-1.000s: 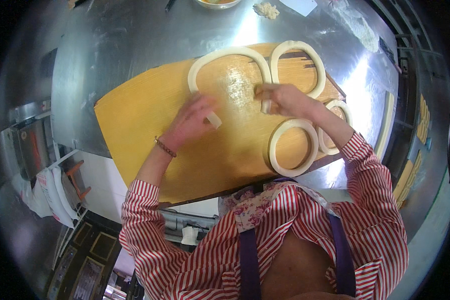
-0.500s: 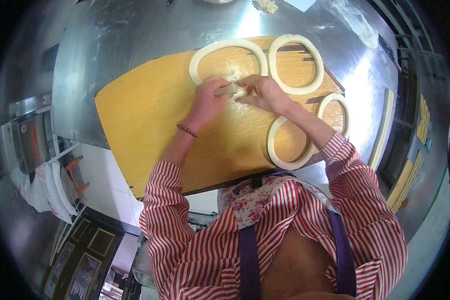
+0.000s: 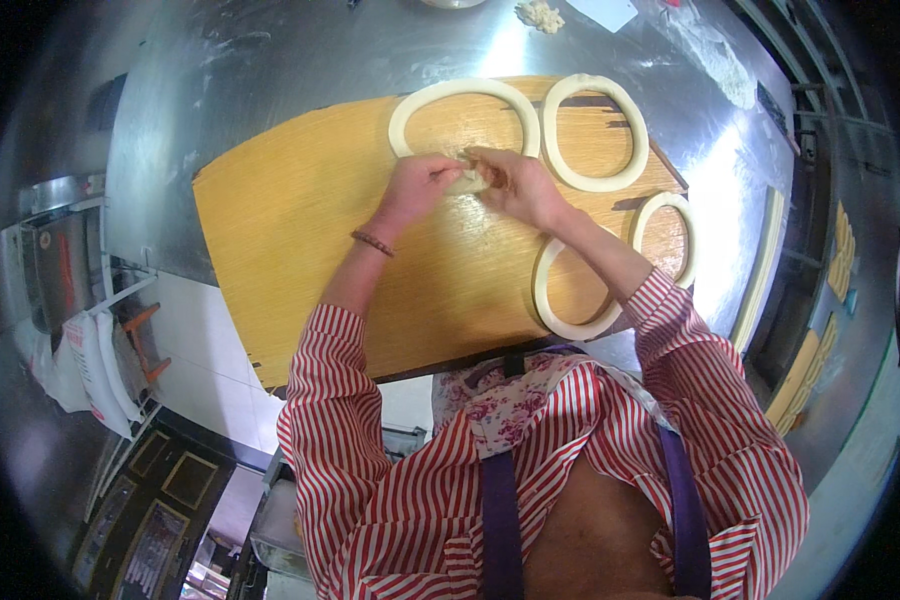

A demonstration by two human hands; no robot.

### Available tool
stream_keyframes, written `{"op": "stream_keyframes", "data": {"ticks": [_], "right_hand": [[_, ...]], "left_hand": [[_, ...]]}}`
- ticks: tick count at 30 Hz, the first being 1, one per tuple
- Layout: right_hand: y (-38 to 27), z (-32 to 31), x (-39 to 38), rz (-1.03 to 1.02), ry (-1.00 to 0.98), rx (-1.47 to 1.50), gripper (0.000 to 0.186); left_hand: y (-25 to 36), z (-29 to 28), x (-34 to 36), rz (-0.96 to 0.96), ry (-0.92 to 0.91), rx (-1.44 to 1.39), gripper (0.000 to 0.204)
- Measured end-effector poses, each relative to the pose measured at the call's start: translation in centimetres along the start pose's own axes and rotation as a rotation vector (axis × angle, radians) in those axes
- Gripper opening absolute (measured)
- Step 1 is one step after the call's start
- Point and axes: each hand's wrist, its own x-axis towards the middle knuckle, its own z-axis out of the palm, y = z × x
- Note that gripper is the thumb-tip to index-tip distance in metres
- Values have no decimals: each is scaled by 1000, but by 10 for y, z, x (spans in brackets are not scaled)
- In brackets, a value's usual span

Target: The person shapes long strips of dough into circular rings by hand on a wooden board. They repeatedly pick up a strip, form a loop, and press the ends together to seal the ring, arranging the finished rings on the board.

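Note:
Several pale dough rings lie on a yellow wooden board (image 3: 300,230). The far middle dough ring (image 3: 467,88) has its near side at my hands, where a join of dough (image 3: 467,181) shows between them. My left hand (image 3: 420,190) pinches that dough from the left, fingers closed. From the right, my right hand (image 3: 515,187) curls its fingers round the same dough, partly hiding it. Beside it on the far right is a second dough ring (image 3: 635,130). Another dough ring (image 3: 546,300) lies under my right forearm, next to a smaller-looking one (image 3: 688,225) at the board's right edge.
The board rests on a shiny metal table (image 3: 360,60). A lump of dough scraps (image 3: 539,15) and a white sheet (image 3: 605,10) lie at the far side. Trays of shaped dough (image 3: 810,370) stand at the right; white sacks (image 3: 100,370) are at the lower left.
My right hand's fingers have closed from apart onto the dough. The left hand's fingers have shifted on the dough, and both hands remain close together. The view has shifted slightly.

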Motion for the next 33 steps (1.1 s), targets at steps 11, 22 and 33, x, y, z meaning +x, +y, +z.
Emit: {"op": "stream_keyframes", "data": {"ticks": [11, 22, 33], "right_hand": [[54, -19, 9, -340, -89, -213, 32], [53, -12, 17, -242, -117, -137, 17], [42, 15, 3, -373, 156, -396, 16]], "left_hand": [[4, 52, -8, 295, 133, 452, 26], [-12, 61, -21, 227, 264, 394, 33], [-13, 24, -23, 194, 162, 393, 20]]}}
